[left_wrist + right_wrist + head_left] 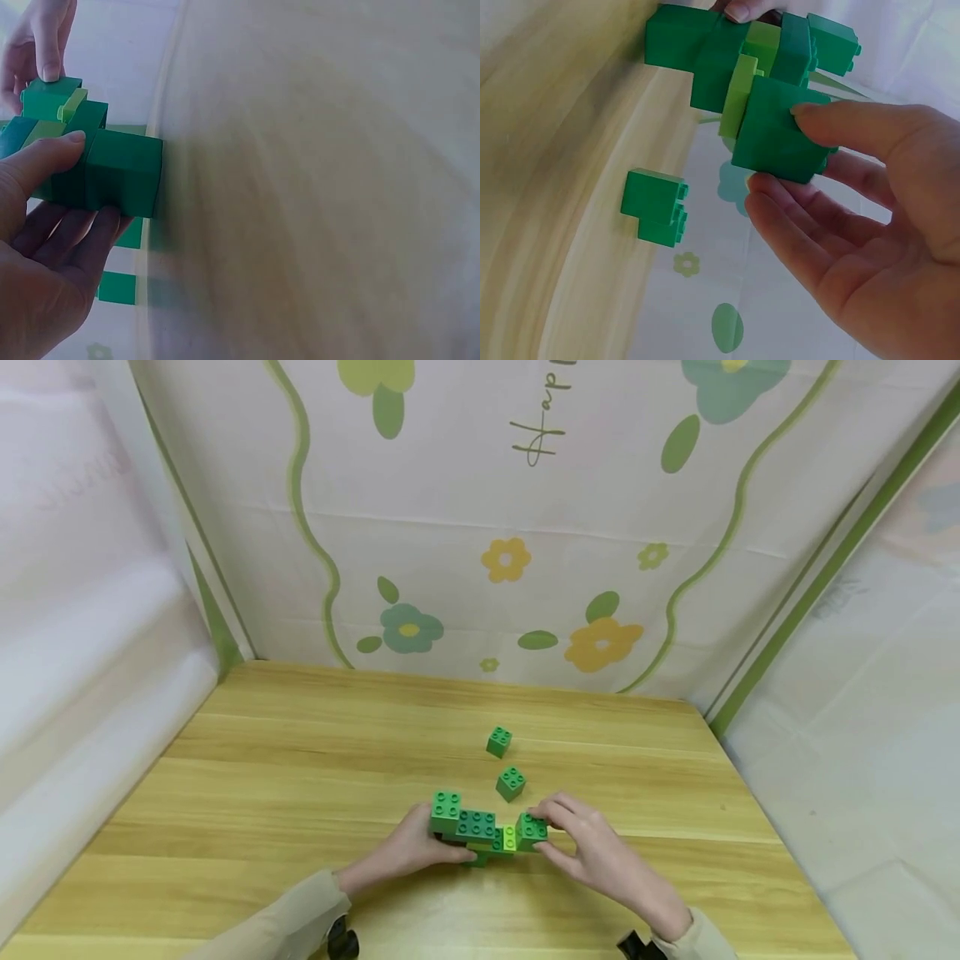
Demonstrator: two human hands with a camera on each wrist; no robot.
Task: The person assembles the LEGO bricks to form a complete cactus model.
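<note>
My left hand (408,845) grips a built piece of toy building bricks (476,822), thumb on one side and fingers on the other. The piece joins dark green, green and lime bricks, with a taller green brick at its left end. At the right end, my right hand (596,853) pinches a square green brick (776,127) between thumb and fingertips. That brick sits right against a thin lime brick (739,97). In the left wrist view, a green block (126,172) of the piece sticks out beyond the left thumb.
Two loose green bricks stand studs up on the wooden table (337,752), a nearer brick (512,783) just beyond the built piece and a farther brick (499,742) behind it. A white flower-printed cloth (450,527) hangs at the back, with more cloth along both sides.
</note>
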